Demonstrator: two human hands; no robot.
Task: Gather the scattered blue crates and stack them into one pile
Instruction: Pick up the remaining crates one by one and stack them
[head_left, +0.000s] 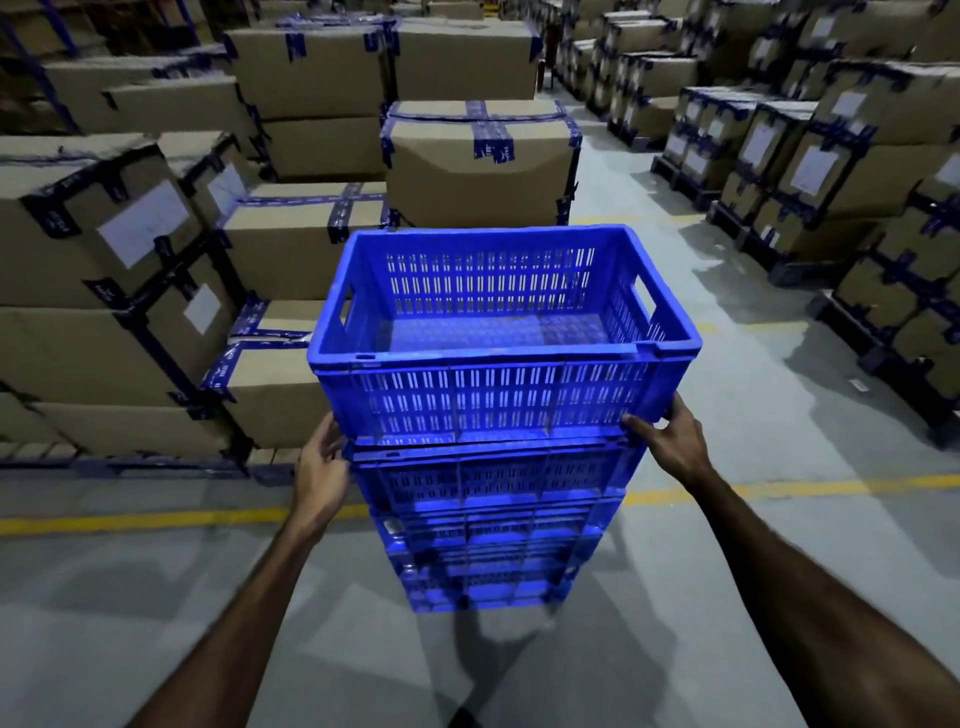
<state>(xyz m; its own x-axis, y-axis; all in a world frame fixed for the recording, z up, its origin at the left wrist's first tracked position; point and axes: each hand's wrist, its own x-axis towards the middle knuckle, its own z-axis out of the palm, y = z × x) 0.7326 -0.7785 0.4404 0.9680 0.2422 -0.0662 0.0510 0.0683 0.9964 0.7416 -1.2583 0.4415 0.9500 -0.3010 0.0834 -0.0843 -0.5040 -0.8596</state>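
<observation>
A pile of several blue slotted crates (493, 519) stands on the grey floor in front of me. The top crate (498, 332) is empty and sits square on the one below. My left hand (323, 467) touches the pile's left side at the seam under the top crate, fingers fairly straight against the plastic. My right hand (670, 439) is at the top crate's lower right corner, fingers bent round the corner edge. Both forearms reach in from the bottom of the view.
Taped cardboard boxes (478, 166) are stacked on pallets behind and to the left of the pile. More boxed pallets (841, 171) line the right side. A yellow floor line (156, 517) runs across under the pile. An open aisle runs back at the right.
</observation>
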